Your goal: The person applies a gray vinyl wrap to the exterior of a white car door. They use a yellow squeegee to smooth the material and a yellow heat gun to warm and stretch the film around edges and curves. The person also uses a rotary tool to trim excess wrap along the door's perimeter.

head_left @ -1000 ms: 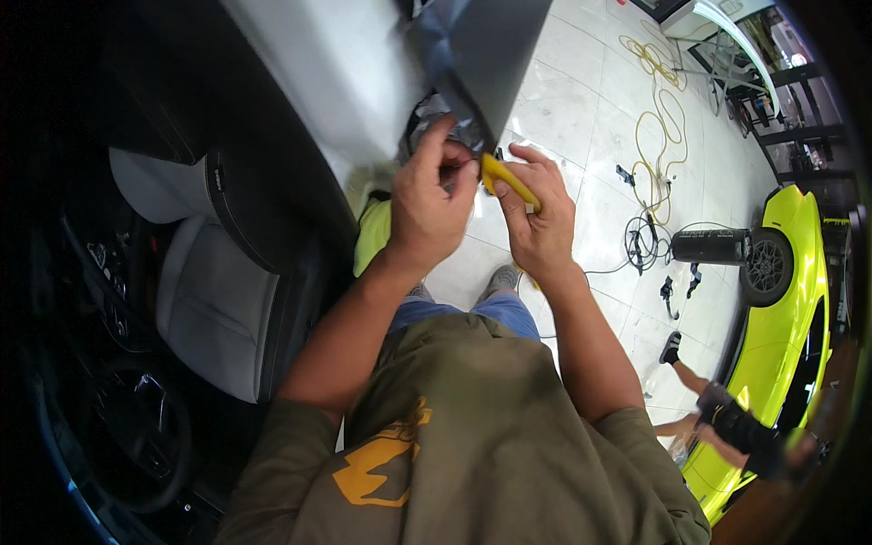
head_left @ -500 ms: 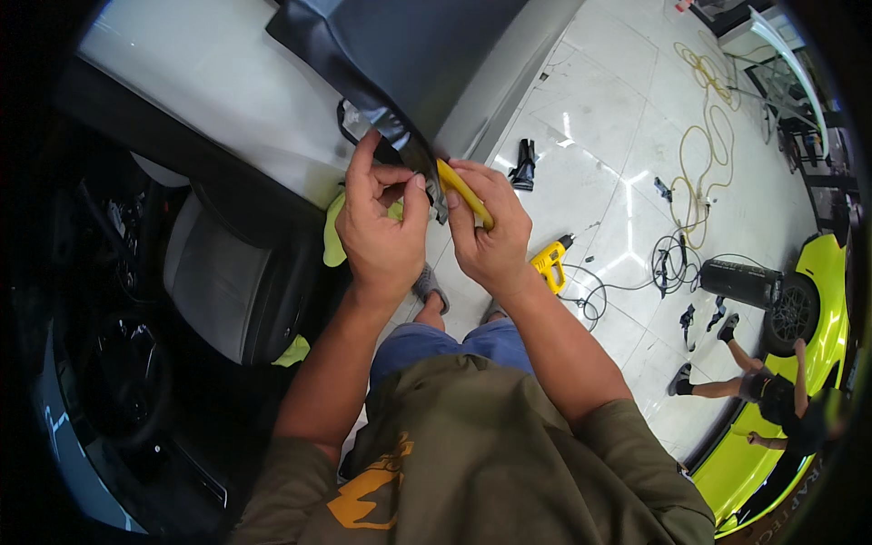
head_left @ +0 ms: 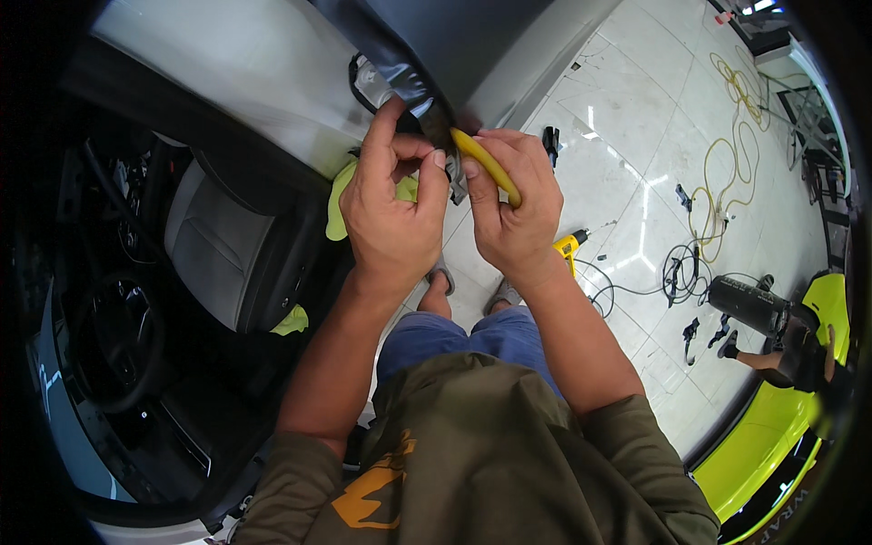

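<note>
A glossy dark grey film [head_left: 411,84] wraps along the edge of a dark panel [head_left: 509,64] on an opened car. My left hand [head_left: 392,204] is at the film's lower end, its thumb and fingers pinched together on it. Its index finger points up along the edge. In my right hand [head_left: 520,204] is a slim, curved yellow tool [head_left: 490,166], gripped between thumb and fingers. The tool's upper tip meets the panel edge right beside the left fingertips. My fingers partly hide the exact contact there.
Left lies the car interior with a grey seat [head_left: 222,232] and steering wheel [head_left: 113,341]. A yellow-green cloth [head_left: 340,202] is behind my left hand. On the tiled floor are a yellow heat gun [head_left: 569,247], cables [head_left: 686,272] and a black cylinder [head_left: 749,304]. A person [head_left: 790,359] crouches by a lime-green car [head_left: 758,445].
The view has shifted, so the hands and panel edge sit slightly further right and higher. Both hands keep their grips. The person at the right has moved toward the picture's rim.
</note>
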A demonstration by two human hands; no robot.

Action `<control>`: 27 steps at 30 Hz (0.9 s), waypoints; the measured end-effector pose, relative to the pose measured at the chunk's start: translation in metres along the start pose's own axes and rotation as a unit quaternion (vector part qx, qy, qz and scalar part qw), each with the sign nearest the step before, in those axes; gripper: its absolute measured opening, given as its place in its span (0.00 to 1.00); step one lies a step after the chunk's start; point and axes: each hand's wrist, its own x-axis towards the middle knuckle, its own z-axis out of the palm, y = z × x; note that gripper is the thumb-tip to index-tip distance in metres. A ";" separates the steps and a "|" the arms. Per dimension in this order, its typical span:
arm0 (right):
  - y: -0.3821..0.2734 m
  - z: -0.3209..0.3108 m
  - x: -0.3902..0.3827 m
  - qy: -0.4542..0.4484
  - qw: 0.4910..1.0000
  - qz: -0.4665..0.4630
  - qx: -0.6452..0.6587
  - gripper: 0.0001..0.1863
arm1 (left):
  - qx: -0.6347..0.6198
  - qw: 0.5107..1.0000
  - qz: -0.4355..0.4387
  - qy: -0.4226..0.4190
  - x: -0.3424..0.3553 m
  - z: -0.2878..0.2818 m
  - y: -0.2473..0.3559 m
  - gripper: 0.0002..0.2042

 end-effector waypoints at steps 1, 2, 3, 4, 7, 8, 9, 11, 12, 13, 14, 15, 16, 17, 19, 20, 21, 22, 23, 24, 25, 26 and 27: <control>0.001 -0.002 0.000 -0.012 1.000 0.001 0.007 0.14 | 0.001 1.000 0.000 -0.001 0.000 0.000 0.000 0.27; 0.002 -0.004 0.000 -0.019 1.000 0.003 0.016 0.13 | -0.005 1.000 -0.015 -0.006 0.001 0.000 0.001 0.27; 0.003 -0.007 0.002 -0.035 0.999 -0.011 0.004 0.13 | -0.011 0.999 -0.030 -0.010 0.002 -0.001 0.002 0.27; 0.004 -0.011 0.006 -0.052 0.998 -0.025 -0.010 0.12 | -0.017 0.999 -0.046 -0.014 0.003 -0.001 0.003 0.27; 0.001 -0.017 -0.004 -0.089 0.996 -0.011 0.015 0.12 | -0.027 0.997 -0.069 -0.005 0.005 -0.007 0.002 0.27; 0.003 -0.018 -0.010 -0.103 0.994 -0.001 0.032 0.12 | -0.051 0.994 -0.097 -0.001 0.003 -0.009 0.001 0.27; 0.005 -0.018 -0.016 -0.079 0.996 0.018 0.046 0.12 | -0.048 0.994 -0.103 -0.006 0.004 -0.011 0.002 0.28; 0.008 -0.016 -0.025 -0.034 0.995 0.058 0.075 0.12 | -0.040 0.992 -0.119 -0.015 0.005 -0.014 0.004 0.30; 0.007 -0.013 -0.027 -0.025 0.994 0.063 0.083 0.12 | -0.078 0.990 -0.115 -0.006 0.003 -0.011 0.001 0.32; 0.006 -0.007 -0.027 -0.015 0.993 0.068 0.092 0.12 | -0.076 0.990 -0.115 -0.013 -0.001 -0.011 0.001 0.33; 0.006 -0.003 -0.026 -0.008 0.993 0.069 0.097 0.12 | -0.078 0.990 -0.116 -0.017 -0.005 -0.009 0.001 0.33; 0.007 0.000 -0.024 0.004 0.994 0.061 0.092 0.12 | -0.080 0.990 -0.116 -0.022 -0.008 -0.008 0.002 0.33; 0.008 0.003 -0.021 0.016 0.995 0.052 0.086 0.12 | -0.082 0.990 -0.115 -0.017 -0.008 -0.006 0.004 0.33; 0.009 0.004 -0.019 0.024 0.996 0.044 0.080 0.12 | -0.087 0.989 -0.116 -0.010 -0.007 -0.004 0.007 0.33; 0.009 0.005 -0.014 0.019 0.997 0.032 0.069 0.12 | -0.080 0.990 -0.117 -0.001 -0.006 -0.002 0.010 0.32; 0.008 0.004 -0.010 0.015 0.998 0.025 0.061 0.11 | -0.073 0.990 -0.119 0.002 -0.004 -0.001 0.010 0.32; 0.007 0.003 -0.007 0.012 0.998 0.024 0.058 0.11 | -0.066 0.990 -0.121 0.005 -0.003 0.000 0.009 0.32; 0.006 0.001 -0.004 0.010 0.998 0.023 0.055 0.11 | -0.053 0.992 -0.117 0.001 -0.001 -0.001 0.008 0.31; 0.005 0.000 -0.002 0.007 0.998 0.022 0.052 0.10 | -0.039 0.993 -0.113 -0.004 0.000 -0.002 0.006 0.31; 0.003 -0.002 0.002 -0.003 0.998 0.025 0.049 0.10 | -0.026 0.994 -0.109 -0.008 0.002 -0.003 0.004 0.30; 0.002 -0.005 0.006 -0.012 0.998 0.029 0.045 0.09 | -0.028 0.993 -0.112 -0.015 0.003 -0.003 0.001 0.30; 0.000 -0.007 0.011 -0.019 0.998 0.031 0.044 0.09 | -0.028 0.993 -0.113 -0.021 0.005 -0.004 -0.002 0.30; 0.001 -0.010 0.014 -0.035 0.998 0.030 0.048 0.09 | -0.028 0.993 -0.113 -0.028 0.006 -0.005 -0.003 0.29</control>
